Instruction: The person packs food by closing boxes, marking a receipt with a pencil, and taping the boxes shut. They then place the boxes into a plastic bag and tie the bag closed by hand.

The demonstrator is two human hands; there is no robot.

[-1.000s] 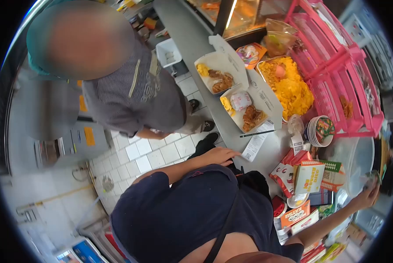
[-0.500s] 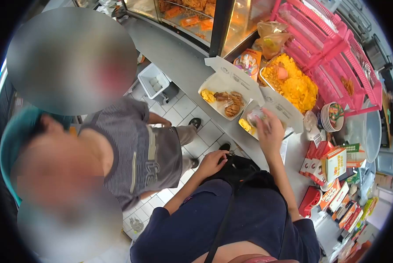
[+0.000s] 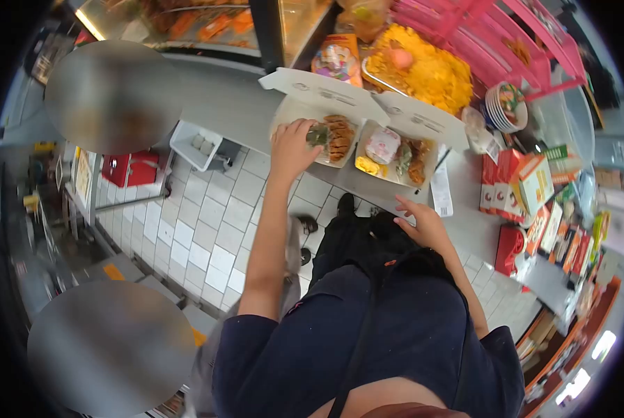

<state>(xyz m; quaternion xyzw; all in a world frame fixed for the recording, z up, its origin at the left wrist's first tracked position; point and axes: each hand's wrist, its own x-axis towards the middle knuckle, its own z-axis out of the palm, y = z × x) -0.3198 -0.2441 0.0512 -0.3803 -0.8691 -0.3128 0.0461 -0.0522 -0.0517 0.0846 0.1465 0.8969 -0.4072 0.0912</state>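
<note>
My left hand (image 3: 294, 150) reaches into the left open carton (image 3: 352, 155), its fingers closed around a small clear bag with green contents (image 3: 317, 135). Sliced browned meat (image 3: 339, 138) lies right beside the bag. In the right open carton (image 3: 427, 182) sit a round paper-wrapped item (image 3: 383, 145), some yellow food (image 3: 368, 166), another small greenish bag (image 3: 404, 156) and browned meat pieces (image 3: 417, 167). Both lids stand raised at the back. My right hand (image 3: 423, 226) holds nothing, fingers apart, just in front of the counter edge below the right carton.
Behind the cartons are a tray of yellow rice (image 3: 423, 70), an orange printed packet (image 3: 338, 59) and pink baskets (image 3: 465, 28). Stacked paper cups (image 3: 501, 110), red-and-white boxes (image 3: 505, 184) and a paper slip (image 3: 441, 193) are on the right. A white bin (image 3: 195, 145) stands left.
My right hand has left the wrapped item in the right carton and drawn back. My left hand has gone from my waist into the left carton. The view has turned; the co-worker is mostly out of sight.
</note>
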